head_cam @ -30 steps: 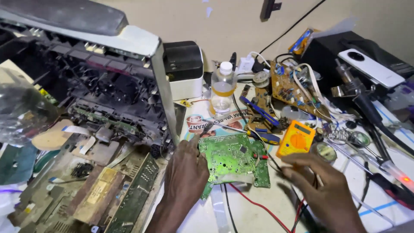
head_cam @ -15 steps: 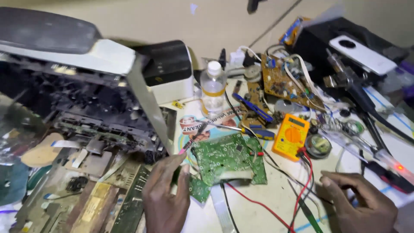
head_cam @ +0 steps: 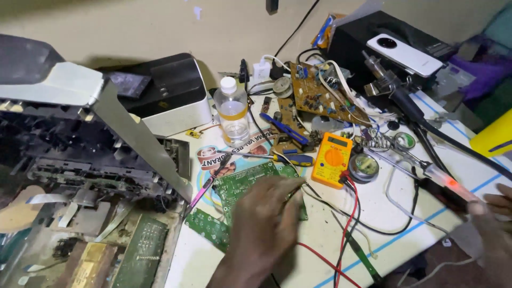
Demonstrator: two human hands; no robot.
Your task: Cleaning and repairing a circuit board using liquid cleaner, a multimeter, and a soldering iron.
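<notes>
Head view of a cluttered white tabletop. A clear plastic bottle with a white cap stands upright behind the work area, holding clear liquid in its lower part; a small round tin sits just right of the yellow multimeter, its contents too small to tell. The left hand lies palm-down on the green circuit board near the tabletop's front centre, fingers curled toward a thin probe lead; whether it pinches the lead cannot be told. The right hand, at the right edge and blurred, is closed around the handle of a soldering iron with a glowing orange indicator. Compared with half a second earlier, the left hand has slid from the board's left edge onto its middle, and the right hand has moved from the front of the tabletop out to the right, now gripping the iron. Counts: two hands, one bottle, one multimeter, one white phone on a black box, two green boards on the tabletop, one brown circuit board, one opened printer chassis at left.
</notes>
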